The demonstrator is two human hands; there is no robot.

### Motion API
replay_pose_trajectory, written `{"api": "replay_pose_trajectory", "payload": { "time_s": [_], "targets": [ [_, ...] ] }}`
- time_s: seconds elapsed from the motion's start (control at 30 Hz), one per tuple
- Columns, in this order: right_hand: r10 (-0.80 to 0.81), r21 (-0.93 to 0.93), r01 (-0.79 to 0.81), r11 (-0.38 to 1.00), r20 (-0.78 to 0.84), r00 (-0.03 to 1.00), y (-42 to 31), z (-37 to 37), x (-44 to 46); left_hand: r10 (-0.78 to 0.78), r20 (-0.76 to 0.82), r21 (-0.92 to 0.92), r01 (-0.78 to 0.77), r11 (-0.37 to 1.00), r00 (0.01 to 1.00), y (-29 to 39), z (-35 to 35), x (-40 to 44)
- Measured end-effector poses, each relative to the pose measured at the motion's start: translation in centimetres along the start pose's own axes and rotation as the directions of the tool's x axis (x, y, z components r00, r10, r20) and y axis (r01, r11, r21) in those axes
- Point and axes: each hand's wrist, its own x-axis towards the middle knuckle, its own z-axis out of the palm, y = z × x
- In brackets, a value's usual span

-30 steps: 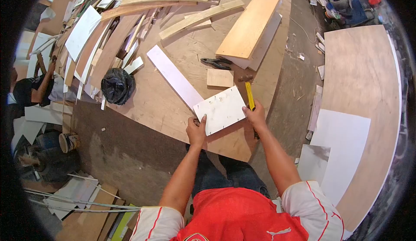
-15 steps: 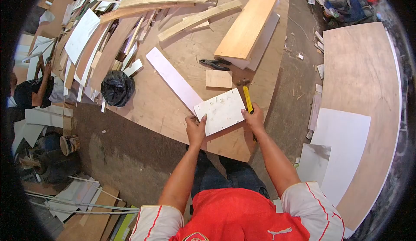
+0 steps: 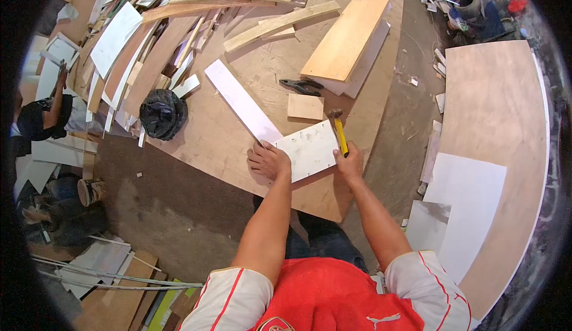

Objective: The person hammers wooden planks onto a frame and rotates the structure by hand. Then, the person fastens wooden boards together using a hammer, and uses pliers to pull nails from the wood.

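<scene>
A white rectangular board with small marks along its edges lies at the front of the wooden table. My left hand rests over its left end, fingers bent toward the near end of a long pale strip; whether it grips anything is hidden. At the board's right edge, my right hand is closed around a hammer with a yellow and black handle, its head pointing away from me. Just beyond the board are a small wood block and black-handled pliers.
An orange-brown wooden box-like piece stands at the back right of the table. A black plastic bag sits beside piled wood strips at left. Another person is at far left. Large sheets lie at right.
My left hand has shifted from the board's lower left corner up over its left end, toward the strip. My right hand stays at the right edge with the hammer. The other person's arm has moved.
</scene>
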Motion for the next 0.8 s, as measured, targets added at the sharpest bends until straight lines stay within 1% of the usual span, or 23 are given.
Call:
{"api": "replay_pose_trajectory", "payload": {
  "time_s": [0.03,0.13,0.23,0.3,0.33,0.43,0.53,0.57,0.63,0.67,0.73,0.8],
  "targets": [
    [-0.044,-0.01,0.044,0.999,-0.032,0.999,0.2,0.0,0.0,0.003,0.004,0.014,-0.003,1.0,1.0,0.0,0.0,0.0],
    [-0.127,-0.086,0.122,0.989,-0.062,0.99,0.7,-0.3,-0.5,0.018,0.031,-0.045,-0.016,0.999,0.999,-0.3,-0.3,0.0],
    [-0.214,-0.166,0.188,0.968,-0.153,0.965,0.9,-0.3,-1.2,0.105,0.01,-0.188,-0.101,0.977,0.994,-1.2,-1.2,-1.0],
    [-0.087,-0.129,0.088,0.988,0.013,0.996,0.7,-0.8,-2.7,0.096,-0.012,-0.129,-0.096,0.987,0.995,-1.8,-0.6,-1.6],
    [-0.027,-0.118,0.038,0.992,0.099,0.995,-0.1,-1.5,-3.5,0.089,-0.023,-0.101,-0.091,0.991,0.996,-1.8,-0.6,-1.9],
    [-0.041,-0.095,0.064,0.993,0.219,0.975,-3.7,-2.7,-5.4,0.011,0.059,-0.013,-0.01,1.0,0.998,-0.6,-1.3,-1.9],
    [-0.109,0.028,0.105,0.994,0.22,0.969,-4.3,-1.8,-6.8,-0.082,0.006,0.028,0.082,0.996,0.997,0.7,-0.6,-1.9],
    [-0.208,0.048,0.202,0.978,0.208,0.956,-3.7,-1.4,-6.8,-0.113,0.007,0.026,0.112,0.993,0.994,1.1,-0.5,-1.8],
    [-0.088,-0.021,0.098,0.995,0.281,0.956,-4.3,-1.6,-7.0,-0.174,0.013,0.024,0.173,0.985,0.985,2.2,-1.1,-1.9],
    [-0.028,-0.056,0.047,0.997,0.311,0.95,-4.5,-1.6,-7.0,-0.175,-0.021,0.041,0.176,0.984,0.984,2.1,-0.6,-1.9],
    [-0.103,-0.052,0.121,0.991,0.261,0.96,-3.3,-0.7,-7.0,-0.174,-0.092,0.077,0.181,0.981,0.981,2.2,0.2,-1.6],
    [-0.168,-0.056,0.185,0.981,0.224,0.96,-2.7,-0.3,-6.7,-0.201,-0.085,0.097,0.209,0.973,0.976,2.6,0.4,-1.4]
  ]
}}
